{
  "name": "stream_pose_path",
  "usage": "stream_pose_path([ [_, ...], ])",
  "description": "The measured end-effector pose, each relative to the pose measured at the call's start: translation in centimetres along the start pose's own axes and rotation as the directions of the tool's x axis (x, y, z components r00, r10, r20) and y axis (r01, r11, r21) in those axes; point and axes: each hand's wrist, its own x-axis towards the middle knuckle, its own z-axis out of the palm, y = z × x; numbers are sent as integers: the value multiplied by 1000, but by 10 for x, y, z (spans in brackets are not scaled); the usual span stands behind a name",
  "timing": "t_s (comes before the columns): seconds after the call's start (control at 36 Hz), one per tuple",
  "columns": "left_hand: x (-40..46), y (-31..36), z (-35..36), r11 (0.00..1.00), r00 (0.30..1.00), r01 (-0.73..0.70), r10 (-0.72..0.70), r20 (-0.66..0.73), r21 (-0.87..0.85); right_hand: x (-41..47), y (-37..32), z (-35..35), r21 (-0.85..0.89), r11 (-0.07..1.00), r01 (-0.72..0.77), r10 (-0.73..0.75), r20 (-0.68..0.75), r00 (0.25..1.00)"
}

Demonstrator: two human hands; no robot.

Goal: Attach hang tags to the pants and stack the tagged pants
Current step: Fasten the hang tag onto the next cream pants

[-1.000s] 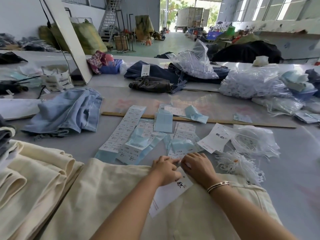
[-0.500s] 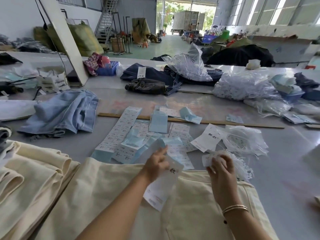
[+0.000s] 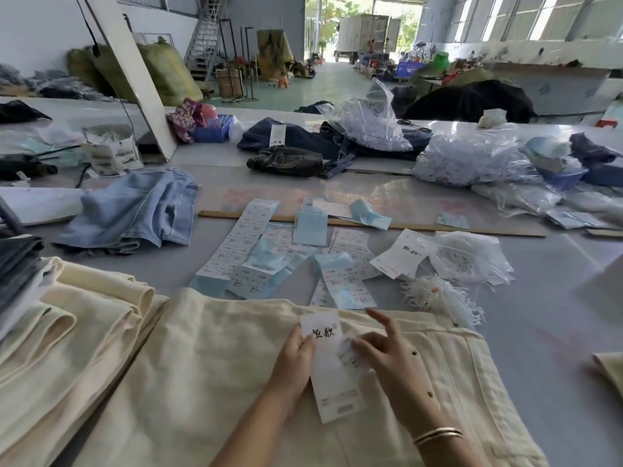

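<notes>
Hands meet over a long white hang tag (image 3: 332,369) that lies on cream pants (image 3: 215,382) spread flat on the grey table (image 3: 556,332). The left hand (image 3: 295,360) grips the tag's left edge, thumb on its printed face just below the black characters. The right hand (image 3: 387,352) pinches a small, blurred sticker (image 3: 349,353) against the tag's right side, its forefinger raised and pointing away; gold bangles (image 3: 438,434) circle that wrist. Small dark buttons on the pants show just right of the right hand.

Just beyond the fingertips, strips of size labels (image 3: 347,284) on pale blue backing lie fanned across the table, some touching the far edge of the pants. Beyond and right of the right hand sits a tuft of white string loops (image 3: 441,298), and past it another hang tag (image 3: 401,254) rests partly under a clear plastic bag (image 3: 472,257). A wooden ruler (image 3: 438,227) lies crosswise farther out.

Left of the left hand, folded cream pants (image 3: 67,332) form a stack, with darker folded cloth on its far left. Farther out on that side lie crumpled light-blue jeans (image 3: 135,210). Well beyond both hands are dark jeans (image 3: 286,160) and, to the right, bulging clear bags of white fasteners (image 3: 472,160).
</notes>
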Motion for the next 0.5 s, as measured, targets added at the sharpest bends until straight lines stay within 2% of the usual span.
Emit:
stream_pose_path([
  [0.08, 0, 1, 3, 999, 999, -33, 34, -10, 30, -3, 7, 13, -149, 989, -1, -1, -9, 1000],
  [0.22, -2, -2, 3, 998, 998, -55, 55, 10, 15, -5, 18, 30, -257, 966, 13, -34, -75, 997],
  [0.31, -3, -1, 2, 998, 998, -62, 62, 13, -13, -5, 21, 31, -271, 962, 23, -60, -130, 990],
  [0.5, -2, -5, 0, 997, 998, -61, 63, 29, -41, -4, 28, 30, -285, 959, 11, -58, -157, 986],
])
